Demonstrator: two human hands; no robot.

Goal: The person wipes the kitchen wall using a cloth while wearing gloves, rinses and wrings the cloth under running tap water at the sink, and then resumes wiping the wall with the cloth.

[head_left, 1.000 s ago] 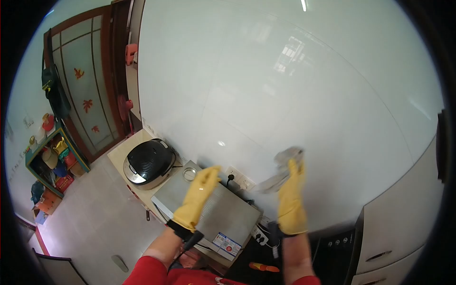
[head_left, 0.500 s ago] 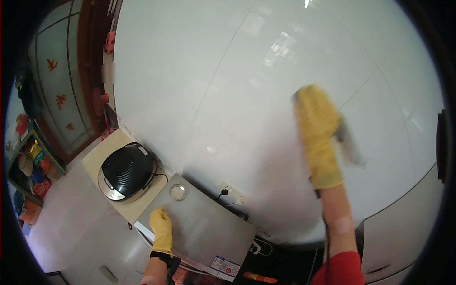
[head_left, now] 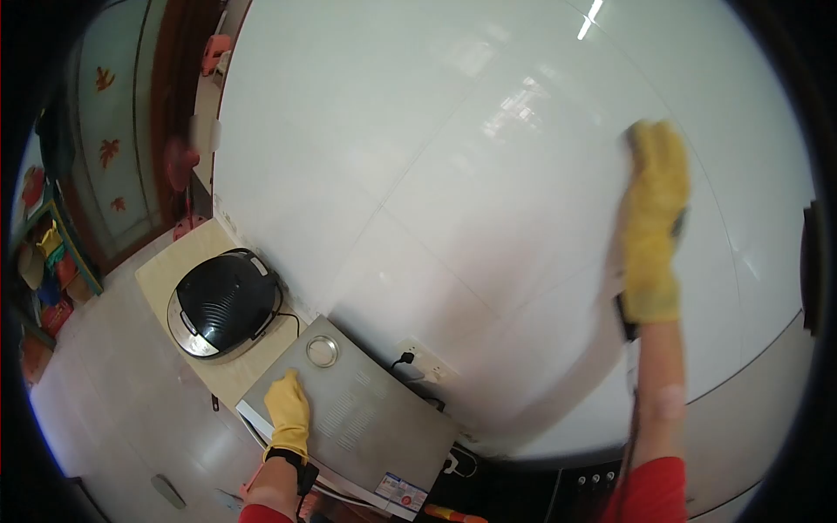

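Note:
My right hand, in a yellow rubber glove, is raised against the glossy white wall at the right. It is closed over a grey cloth, of which only small dark edges show beside the glove. My left hand, also in a yellow glove, rests with curled fingers on the left edge of the silver appliance. Nothing shows in it. A small round metal lid lies on top of the appliance, just beyond that hand.
A black rice cooker sits on the wooden counter at the left. A wall socket with a black plug is behind the appliance. A black stove and an orange-handled item are at the bottom.
My right hand has moved up and right along the wall with the cloth. My left hand has come down from near the socket onto the appliance's left edge. The view has shifted.

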